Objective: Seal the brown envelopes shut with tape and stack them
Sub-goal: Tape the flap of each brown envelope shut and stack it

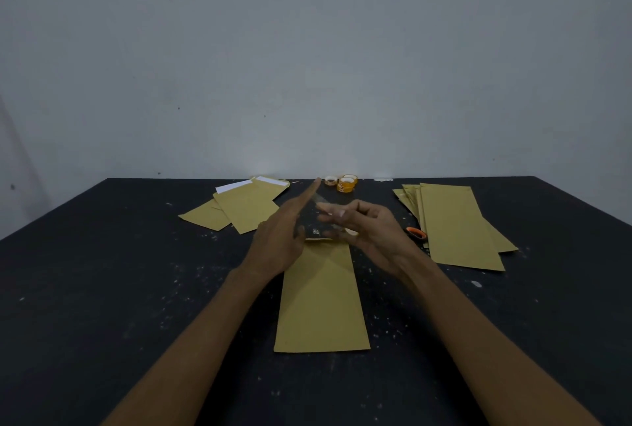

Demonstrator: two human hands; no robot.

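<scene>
One brown envelope (321, 299) lies lengthwise on the black table (102, 271) in front of me. Both hands hover over its far end. A clear tape strip (319, 217) stretches between them. My left hand (280, 244) has its forefinger straight and pointing away, and the tape clings along it. My right hand (369, 230) has curled fingers that pinch the strip's other side. The envelope's far end is hidden behind the hands and the tape.
A loose pile of brown envelopes (246, 210) with white strips lies at the back left. Another pile of envelopes (455, 224) lies at the right. Tape rolls (345, 183) stand at the table's far edge. An orange-handled tool (415, 232) lies beside the right pile.
</scene>
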